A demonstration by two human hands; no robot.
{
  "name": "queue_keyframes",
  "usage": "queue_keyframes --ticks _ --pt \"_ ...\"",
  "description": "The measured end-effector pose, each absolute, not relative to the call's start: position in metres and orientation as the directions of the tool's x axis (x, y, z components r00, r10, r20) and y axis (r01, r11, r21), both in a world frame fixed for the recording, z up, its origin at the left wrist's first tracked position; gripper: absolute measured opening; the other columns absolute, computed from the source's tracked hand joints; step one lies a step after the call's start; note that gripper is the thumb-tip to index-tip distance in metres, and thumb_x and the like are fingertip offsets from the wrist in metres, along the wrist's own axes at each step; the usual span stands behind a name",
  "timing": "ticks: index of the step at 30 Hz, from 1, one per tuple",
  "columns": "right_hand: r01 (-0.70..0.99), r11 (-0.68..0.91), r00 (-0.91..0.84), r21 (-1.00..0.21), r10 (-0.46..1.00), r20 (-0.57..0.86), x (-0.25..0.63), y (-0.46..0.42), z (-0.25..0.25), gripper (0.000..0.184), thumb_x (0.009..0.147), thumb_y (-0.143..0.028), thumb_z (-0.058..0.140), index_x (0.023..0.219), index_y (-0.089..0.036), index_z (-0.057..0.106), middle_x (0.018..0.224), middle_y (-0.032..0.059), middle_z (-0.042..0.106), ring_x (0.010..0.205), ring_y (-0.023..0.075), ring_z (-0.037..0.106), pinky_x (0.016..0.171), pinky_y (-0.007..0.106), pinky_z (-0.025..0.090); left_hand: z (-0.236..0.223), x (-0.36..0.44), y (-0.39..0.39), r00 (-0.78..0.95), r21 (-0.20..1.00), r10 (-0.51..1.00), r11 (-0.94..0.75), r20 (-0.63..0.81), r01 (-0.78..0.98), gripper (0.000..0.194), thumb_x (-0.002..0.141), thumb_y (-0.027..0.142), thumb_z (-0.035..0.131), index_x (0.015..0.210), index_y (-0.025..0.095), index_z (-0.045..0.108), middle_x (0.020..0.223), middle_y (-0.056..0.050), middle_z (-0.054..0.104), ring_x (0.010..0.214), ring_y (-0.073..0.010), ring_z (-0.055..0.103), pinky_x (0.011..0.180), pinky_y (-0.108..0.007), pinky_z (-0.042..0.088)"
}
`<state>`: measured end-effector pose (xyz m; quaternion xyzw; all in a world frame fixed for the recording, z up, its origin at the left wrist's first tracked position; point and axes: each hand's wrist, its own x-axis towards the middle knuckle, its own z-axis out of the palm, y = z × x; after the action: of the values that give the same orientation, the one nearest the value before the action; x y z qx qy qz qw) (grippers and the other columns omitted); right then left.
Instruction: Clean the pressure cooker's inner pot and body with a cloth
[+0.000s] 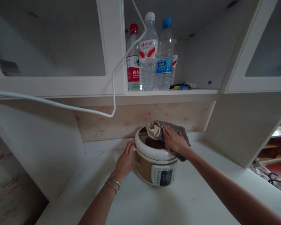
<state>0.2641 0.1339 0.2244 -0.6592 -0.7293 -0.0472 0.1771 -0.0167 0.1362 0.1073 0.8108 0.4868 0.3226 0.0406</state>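
Note:
A round electric pressure cooker (144, 164) with a white rim, a tan body and a dark control panel stands on the white counter. My right hand (174, 139) presses a grey-brown cloth (178, 127) onto the right side of its lid (150, 141), the fingers over the fabric. Part of the lid's top is hidden under the cloth and hand. At the cooker's left side, my left hand (124, 161) holds it by the edge near the side handle, thumb against the body. Two bracelets circle that wrist.
Overhead, an open cabinet shelf (201, 91) holds several plastic bottles (148, 67) and small items. A white cable (91, 111) hangs in front of it. Frosted cabinet doors (114, 56) stand to the sides. Side panels and a floral-papered wall (126, 120) enclose the counter (103, 197).

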Motion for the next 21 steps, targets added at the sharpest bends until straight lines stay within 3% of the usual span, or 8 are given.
queue_keyframes --ticks 4,7,11,14,17,21 --pt "0.997 0.057 -0.037 -0.045 0.931 0.363 0.255 0.100 0.209 0.055 0.102 -0.030 0.016 0.155 -0.025 0.031 0.162 0.0012 0.027 0.148 0.0334 0.026 0.112 0.069 0.027 0.109 -0.016 0.135 0.324 0.371 0.822 -0.515 0.468 0.773 0.098 0.074 0.017 0.077 0.152 0.024 0.018 0.162 -0.014 0.021 0.147 -0.0308 0.031 0.112 -0.046 0.044" --pt "0.997 0.057 -0.032 -0.047 0.906 0.422 0.240 0.077 0.200 0.052 0.103 -0.034 0.020 0.153 -0.029 0.036 0.160 -0.0021 0.032 0.148 0.0314 0.024 0.115 0.066 0.022 0.112 -0.015 0.133 0.336 0.380 0.828 -0.517 0.448 0.767 0.097 0.074 0.020 0.076 0.152 0.023 0.019 0.162 -0.015 0.020 0.147 -0.0321 0.030 0.113 -0.048 0.043" --pt "0.986 0.158 -0.118 -0.050 0.881 0.459 0.217 0.055 0.197 0.050 0.104 -0.038 0.023 0.149 -0.031 0.042 0.158 -0.0036 0.037 0.148 0.0313 0.023 0.118 0.065 0.012 0.123 -0.017 0.131 0.378 0.393 0.839 -0.524 0.391 0.755 0.088 0.078 0.016 0.066 0.153 0.018 0.020 0.163 -0.017 0.018 0.150 -0.0305 0.022 0.118 -0.048 0.033" --pt "0.956 0.289 -0.239 -0.037 0.851 0.468 0.203 0.047 0.202 0.050 0.104 -0.042 0.023 0.148 -0.029 0.044 0.155 -0.0017 0.042 0.148 0.0315 0.024 0.119 0.063 0.009 0.143 -0.017 0.127 0.332 0.417 0.879 -0.459 0.343 0.785 0.077 0.079 0.006 0.052 0.151 0.018 0.028 0.164 -0.015 0.018 0.149 -0.0286 0.024 0.119 -0.044 0.033" --pt "0.908 0.419 -0.364 -0.021 0.811 0.459 0.192 0.046 0.211 0.051 0.104 -0.044 0.022 0.146 -0.028 0.047 0.152 -0.0001 0.046 0.146 0.0314 0.028 0.119 0.062 0.010 0.176 -0.010 0.113 0.172 0.448 0.844 -0.430 0.508 0.784 0.065 0.081 0.003 0.042 0.144 0.017 0.041 0.158 -0.014 0.033 0.144 -0.0249 0.037 0.118 -0.039 0.034" --pt "0.857 0.515 -0.476 0.027 0.770 0.425 0.180 0.058 0.221 0.049 0.103 -0.040 0.028 0.144 -0.024 0.049 0.148 0.0047 0.052 0.142 0.0313 0.034 0.119 0.061 0.014 0.224 0.018 0.085 0.081 0.451 0.706 -0.531 0.703 0.717 0.039 0.092 0.018 0.042 0.128 0.019 0.056 0.131 -0.010 0.058 0.126 -0.0223 0.055 0.113 -0.036 0.040"
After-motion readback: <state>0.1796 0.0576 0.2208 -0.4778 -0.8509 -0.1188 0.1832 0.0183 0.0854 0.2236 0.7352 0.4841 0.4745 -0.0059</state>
